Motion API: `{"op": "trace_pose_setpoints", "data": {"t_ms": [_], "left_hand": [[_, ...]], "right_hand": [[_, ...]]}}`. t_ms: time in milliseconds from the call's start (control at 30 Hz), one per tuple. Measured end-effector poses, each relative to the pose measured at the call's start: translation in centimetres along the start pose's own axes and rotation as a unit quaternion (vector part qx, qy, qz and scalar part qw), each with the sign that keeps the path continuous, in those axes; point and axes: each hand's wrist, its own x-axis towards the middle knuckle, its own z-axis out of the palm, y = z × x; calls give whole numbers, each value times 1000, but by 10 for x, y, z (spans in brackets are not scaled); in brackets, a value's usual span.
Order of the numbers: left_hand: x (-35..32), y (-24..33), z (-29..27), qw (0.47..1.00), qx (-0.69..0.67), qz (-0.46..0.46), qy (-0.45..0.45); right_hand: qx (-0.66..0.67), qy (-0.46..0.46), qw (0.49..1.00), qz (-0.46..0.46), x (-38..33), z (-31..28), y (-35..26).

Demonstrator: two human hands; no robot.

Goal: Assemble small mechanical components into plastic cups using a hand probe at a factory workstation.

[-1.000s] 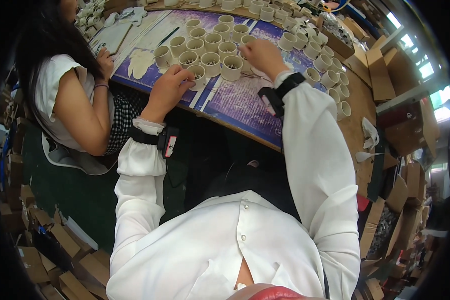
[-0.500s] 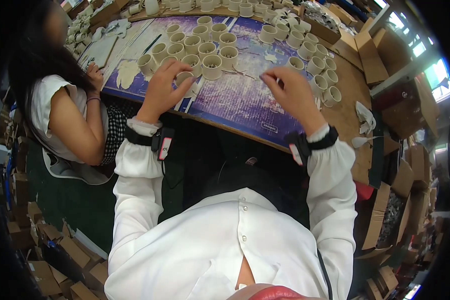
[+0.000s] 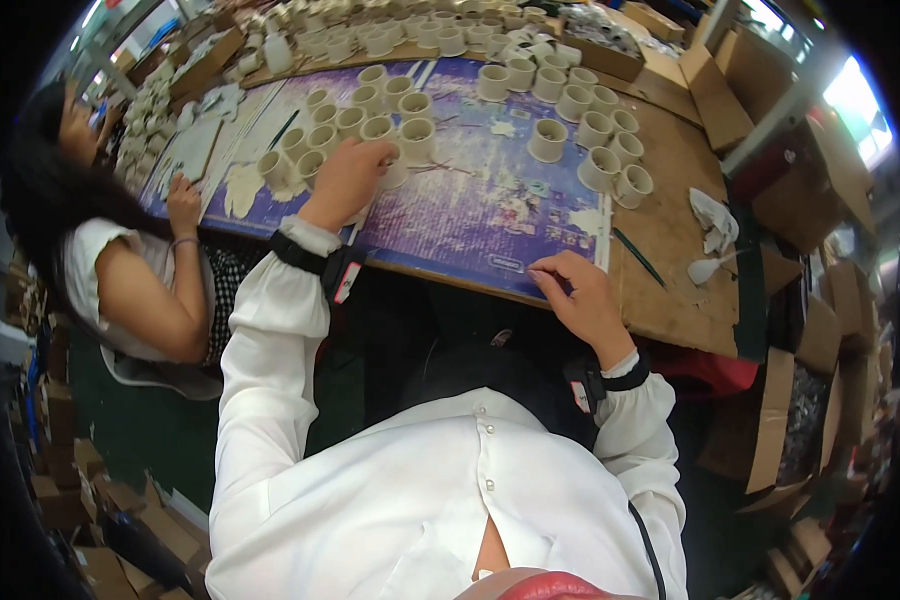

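My left hand [image 3: 348, 180] reaches to the front of a cluster of short cream cups, its fingers closed on the rim of a cream cup [image 3: 396, 174] that they partly cover. Right behind it stands another cream cup [image 3: 418, 142] with a flared base. My right hand [image 3: 582, 300] is at the front edge of the purple-printed table board [image 3: 460, 225]. Its fingers are loosely bent and apart, and I see nothing in them. A second group of cups [image 3: 599, 170] stands farther back on the right, beyond that hand.
A dark green pen [image 3: 638, 257] lies right of my right hand, near crumpled white paper [image 3: 713, 220] and a white squeeze bottle [image 3: 708, 270]. At the left sits a co-worker [image 3: 135, 270]. Open cardboard boxes [image 3: 792, 420] stand on the right. More cups line the back.
My right hand has come back from mid-table to the front edge, its fingers loosening. The left hand has shifted right and closed over a cup. The view has tilted slightly, uncovering the pen.
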Motion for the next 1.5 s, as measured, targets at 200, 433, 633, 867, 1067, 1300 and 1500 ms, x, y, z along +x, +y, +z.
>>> {"op": "trace_pose_setpoints", "data": {"t_ms": [200, 433, 633, 867, 1067, 1300, 1500], "left_hand": [[-3, -7, -18, 997, 44, 47, -35], [47, 72, -4, 990, -69, 112, 56], [115, 106, 83, 976, -201, 67, 48], [170, 133, 144, 986, -142, 29, 78], [211, 108, 125, 956, -235, -88, 149], [237, 45, 157, 969, -91, -224, 48], [231, 64, 142, 970, -101, -222, -22]], "right_hand": [[39, 14, 999, 16, -12, -8, 18], [43, 61, 997, 6, -18, -14, 41], [62, 63, 995, -54, -25, -10, 46], [87, 63, 994, -30, -29, -9, 46], [57, 55, 997, -4, -30, -13, 44], [85, 50, 994, -35, -23, -7, 40], [73, 53, 995, -31, -22, -9, 44]]}}
